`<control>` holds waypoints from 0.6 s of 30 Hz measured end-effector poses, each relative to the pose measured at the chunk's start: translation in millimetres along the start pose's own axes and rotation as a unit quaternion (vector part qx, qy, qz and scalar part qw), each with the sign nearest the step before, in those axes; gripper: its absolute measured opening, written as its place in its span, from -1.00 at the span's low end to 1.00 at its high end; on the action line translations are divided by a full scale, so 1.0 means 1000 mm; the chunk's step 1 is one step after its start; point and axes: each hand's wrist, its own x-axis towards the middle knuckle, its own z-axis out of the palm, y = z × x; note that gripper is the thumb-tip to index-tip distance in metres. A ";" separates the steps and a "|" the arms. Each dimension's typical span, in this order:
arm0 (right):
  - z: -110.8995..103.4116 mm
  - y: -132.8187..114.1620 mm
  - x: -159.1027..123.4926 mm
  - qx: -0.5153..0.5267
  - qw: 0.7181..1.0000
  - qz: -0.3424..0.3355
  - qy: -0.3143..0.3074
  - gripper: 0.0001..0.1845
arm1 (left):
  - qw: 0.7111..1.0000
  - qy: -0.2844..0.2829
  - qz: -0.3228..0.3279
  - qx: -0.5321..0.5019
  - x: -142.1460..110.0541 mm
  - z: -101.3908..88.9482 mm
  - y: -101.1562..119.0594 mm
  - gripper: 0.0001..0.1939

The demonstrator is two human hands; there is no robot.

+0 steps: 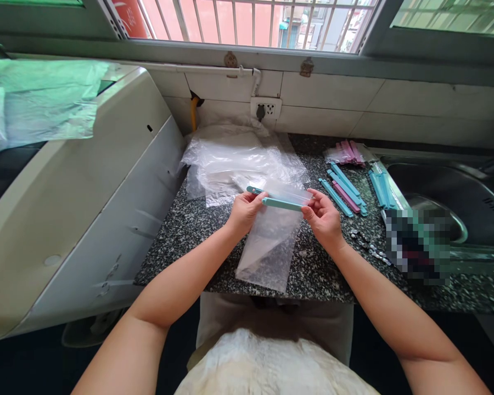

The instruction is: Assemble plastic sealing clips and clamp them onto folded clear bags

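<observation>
Between my hands is a light-blue bag sealing clip, lying across a clear plastic bag whose lower part hangs over the counter. My left hand pinches the clip's left end together with the bag. At the right end, the fingers of my right hand hold the clip and the bag's edge. A second blue strip end shows above my left thumb; whether it belongs to the same clip I cannot tell. Just right of my right hand lie several loose blue clips and a pink clip.
Clear plastic bags are heaped at the back of the speckled counter. Pink clips and more blue clips lie near the metal sink. A large white appliance stands left; a socket is on the wall.
</observation>
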 end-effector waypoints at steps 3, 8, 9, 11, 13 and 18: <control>0.001 -0.004 0.002 0.020 0.999 0.030 -0.008 -0.42 | 1.000 -0.012 0.007 -0.012 -0.001 0.000 -0.001 -0.67; 0.002 -0.008 0.002 0.063 0.997 0.044 -0.011 -0.58 | 0.998 -0.050 0.036 -0.003 0.000 0.000 -0.004 -0.69; 0.002 -0.008 0.002 0.076 0.996 0.049 -0.006 -0.58 | 0.998 -0.054 0.041 0.002 0.001 -0.001 -0.005 -0.70; 0.003 -0.007 0.002 0.098 0.993 0.065 -0.001 -0.58 | 0.997 -0.056 0.050 0.009 0.002 -0.002 -0.007 -0.70; 0.003 -0.006 0.002 0.113 0.991 0.076 0.000 -0.60 | 0.996 -0.060 0.061 0.015 0.003 -0.003 -0.008 -0.70; 0.003 -0.003 0.003 0.135 0.988 0.074 0.010 -0.63 | 0.994 -0.080 0.065 0.032 0.004 -0.005 -0.010 -0.68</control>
